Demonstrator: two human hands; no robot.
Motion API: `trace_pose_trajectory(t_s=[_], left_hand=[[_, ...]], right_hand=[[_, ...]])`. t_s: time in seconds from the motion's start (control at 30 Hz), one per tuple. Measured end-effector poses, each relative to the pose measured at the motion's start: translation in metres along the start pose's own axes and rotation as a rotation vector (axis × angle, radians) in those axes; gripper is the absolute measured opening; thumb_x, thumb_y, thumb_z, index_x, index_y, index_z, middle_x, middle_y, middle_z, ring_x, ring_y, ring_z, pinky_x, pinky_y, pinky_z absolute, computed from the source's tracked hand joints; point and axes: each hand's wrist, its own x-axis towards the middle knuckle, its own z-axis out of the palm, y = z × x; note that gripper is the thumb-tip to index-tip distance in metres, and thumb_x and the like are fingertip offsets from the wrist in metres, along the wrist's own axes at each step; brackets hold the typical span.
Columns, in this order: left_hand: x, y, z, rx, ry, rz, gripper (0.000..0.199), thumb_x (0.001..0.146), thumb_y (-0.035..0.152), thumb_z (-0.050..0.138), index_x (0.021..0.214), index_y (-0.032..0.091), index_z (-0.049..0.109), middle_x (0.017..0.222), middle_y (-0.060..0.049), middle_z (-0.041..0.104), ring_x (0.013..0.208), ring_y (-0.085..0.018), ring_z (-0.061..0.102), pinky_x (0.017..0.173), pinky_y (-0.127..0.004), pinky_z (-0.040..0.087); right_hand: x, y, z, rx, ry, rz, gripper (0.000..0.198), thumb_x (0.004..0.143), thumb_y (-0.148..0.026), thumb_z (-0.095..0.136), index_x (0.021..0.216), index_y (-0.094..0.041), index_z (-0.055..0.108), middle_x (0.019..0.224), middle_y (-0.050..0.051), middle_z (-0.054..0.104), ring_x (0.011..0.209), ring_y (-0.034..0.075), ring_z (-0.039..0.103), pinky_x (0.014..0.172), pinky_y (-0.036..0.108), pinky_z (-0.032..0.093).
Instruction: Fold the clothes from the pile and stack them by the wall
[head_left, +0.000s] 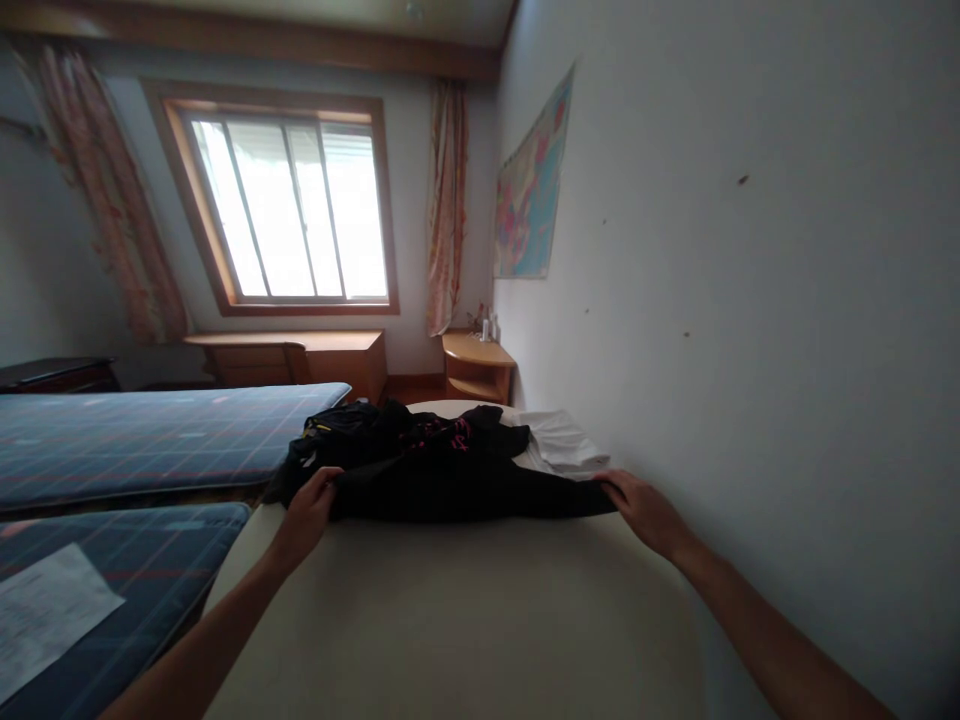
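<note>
A black garment [450,488] is stretched sideways across the far part of a pale, smooth surface [450,610]. My left hand [311,505] is closed on its left end, and my right hand [637,505] pinches its narrower right end. Behind it lies a black piece of clothing with a pink print [457,432]. More dark clothing [337,425] with a small yellow detail is bunched at the left. A white cloth [566,440] rests at the right, beside the wall. Which kind of garment I hold cannot be made out.
Two blue plaid mattresses [165,435] lie at the left, the nearer one bearing a paper sheet [52,610]. A white wall [750,400] runs close along the right. Farther back stand a wooden desk [337,345] under the window and a corner shelf [480,350].
</note>
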Motion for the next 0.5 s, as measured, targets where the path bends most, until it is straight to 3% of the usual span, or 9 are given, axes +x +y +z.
trace_pose_trajectory(t_s=[0.1,0.2,0.27,0.4,0.5], left_hand=[[-0.016,0.0,0.004,-0.008,-0.179,0.126,0.036,0.081,0.03,0.043,0.109,0.018,0.063,0.102,-0.007,0.071,0.097,-0.024,0.067,0.089,-0.037,0.053],[-0.042,0.004,0.01,0.109,-0.338,0.375,0.052,0.082,0.021,0.048,0.133,0.023,0.054,0.132,-0.008,0.061,0.121,-0.023,0.057,0.106,-0.04,0.045],[-0.055,0.01,0.014,0.24,-0.393,0.486,0.061,0.082,0.017,0.053,0.141,0.029,0.048,0.142,-0.007,0.055,0.128,-0.024,0.052,0.109,-0.042,0.042],[-0.062,0.021,0.03,0.413,-0.351,0.527,0.068,0.083,0.014,0.055,0.148,0.03,0.04,0.146,-0.006,0.051,0.127,-0.025,0.051,0.107,-0.044,0.041],[-0.053,0.023,0.041,0.441,-0.357,0.479,0.05,0.087,0.017,0.054,0.136,0.027,0.055,0.132,-0.007,0.063,0.117,-0.025,0.058,0.101,-0.043,0.044]], right_hand=[[-0.01,-0.007,0.005,0.018,-0.15,-0.043,0.034,0.091,-0.029,0.039,0.106,-0.021,0.068,0.109,0.01,0.071,0.104,0.025,0.064,0.097,0.041,0.047],[-0.021,-0.018,0.007,-0.016,-0.242,-0.093,0.032,0.088,-0.026,0.045,0.108,-0.021,0.07,0.112,0.009,0.069,0.108,0.025,0.062,0.1,0.041,0.044],[-0.027,-0.025,0.008,-0.054,-0.266,-0.125,0.033,0.085,-0.029,0.053,0.112,-0.022,0.07,0.12,0.009,0.067,0.114,0.026,0.058,0.104,0.042,0.041],[-0.032,-0.03,0.015,-0.098,-0.289,-0.173,0.052,0.078,-0.04,0.068,0.127,-0.023,0.063,0.134,0.011,0.059,0.126,0.029,0.05,0.11,0.044,0.035],[-0.032,-0.028,0.024,-0.143,-0.274,-0.176,0.049,0.082,-0.033,0.063,0.131,-0.022,0.06,0.132,0.01,0.061,0.123,0.028,0.052,0.108,0.045,0.037]])
